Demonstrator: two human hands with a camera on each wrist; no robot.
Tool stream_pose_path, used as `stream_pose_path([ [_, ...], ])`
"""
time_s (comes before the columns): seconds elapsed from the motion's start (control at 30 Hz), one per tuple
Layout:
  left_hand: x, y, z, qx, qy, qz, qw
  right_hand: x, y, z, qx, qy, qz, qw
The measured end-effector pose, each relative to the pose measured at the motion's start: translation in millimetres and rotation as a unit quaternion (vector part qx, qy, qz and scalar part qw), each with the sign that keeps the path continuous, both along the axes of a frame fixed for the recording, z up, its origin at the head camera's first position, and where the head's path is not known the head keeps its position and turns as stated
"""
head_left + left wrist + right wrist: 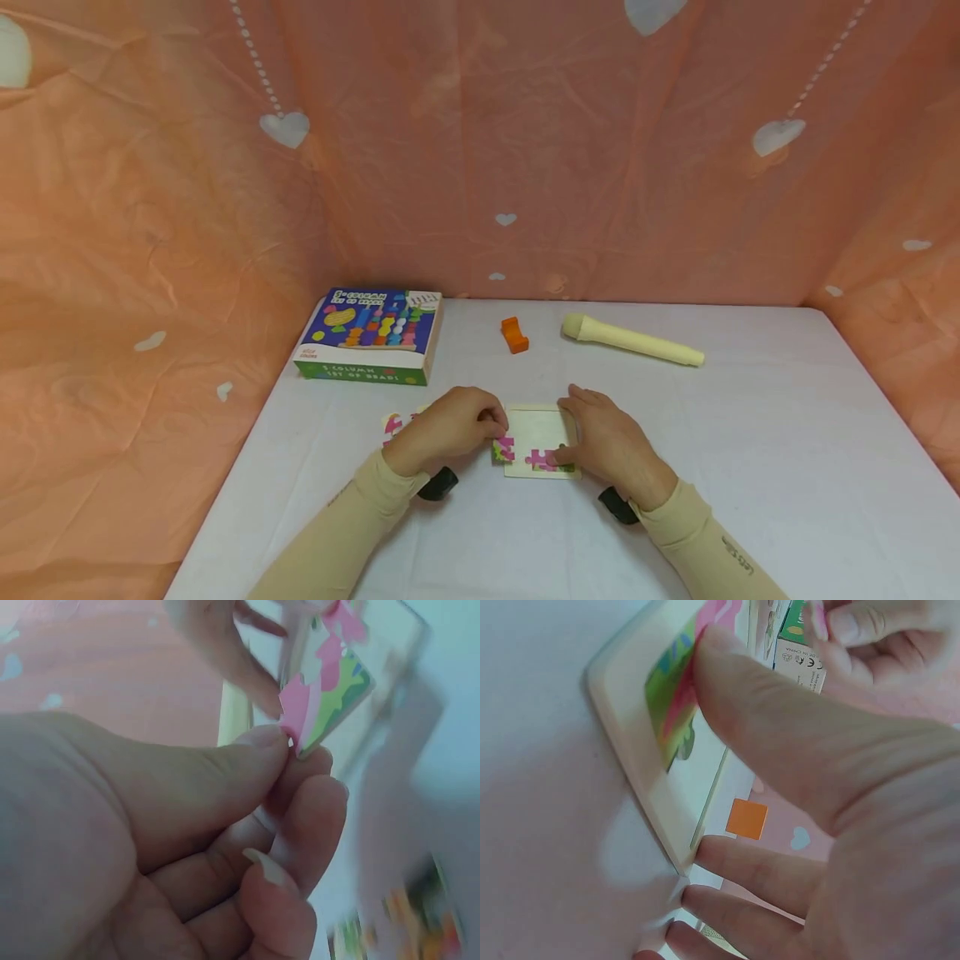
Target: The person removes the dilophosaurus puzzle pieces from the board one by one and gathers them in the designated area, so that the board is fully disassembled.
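Note:
My left hand [453, 425] pinches a pink and green jigsaw piece [330, 697] between thumb and fingertips, at the left edge of a shallow pale puzzle tray [534, 422]. Another pink and green jigsaw piece [538, 459] lies in the tray's lower right part. On that piece rests the thumb of my right hand [611, 442]; the other fingers stretch out to the tray's rim [634, 791], touching its edge. Loose jigsaw pieces [392, 423] lie to the left, partly hidden behind my left hand and forearm.
A bead-set box [367, 337] stands at the back left of the white-covered table [780, 417]. Behind the tray lie an orange curved block [514, 335] and a pale yellow microphone-shaped stick [633, 340]. An orange-pink curtain [555, 167] encloses the back and sides.

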State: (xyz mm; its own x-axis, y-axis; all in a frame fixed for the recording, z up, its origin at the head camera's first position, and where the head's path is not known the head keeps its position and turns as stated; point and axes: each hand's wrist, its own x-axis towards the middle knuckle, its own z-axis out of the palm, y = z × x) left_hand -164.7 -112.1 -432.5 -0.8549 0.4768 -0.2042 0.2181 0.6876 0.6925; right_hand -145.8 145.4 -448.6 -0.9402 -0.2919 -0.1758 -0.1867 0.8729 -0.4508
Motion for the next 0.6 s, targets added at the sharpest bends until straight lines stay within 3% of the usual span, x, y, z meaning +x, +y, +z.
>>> stream_pose_path([
  [0.17, 11.2, -45.6, 4.6, 0.009, -0.026, 0.04, 0.9988, 0.3, -1, 0.1, -0.001, 0.002, 0.001, 1.0],
  [0.37, 32.8, -101.5, 8.2, 0.0, -0.042, 0.087, 0.9953, 0.4, 0, 0.1, -0.001, 0.006, 0.006, 1.0],
  [0.43, 39.8, -113.0, 8.3, -0.003, -0.052, 0.099, 0.9937, 0.2, 0, -0.1, -0.001, 0.006, 0.006, 1.0],
  [0.6, 50.1, -126.3, 4.7, 0.002, -0.058, 0.097, 0.9936, -0.6, 0, -0.4, -0.002, 0.003, 0.007, 1.0],
])
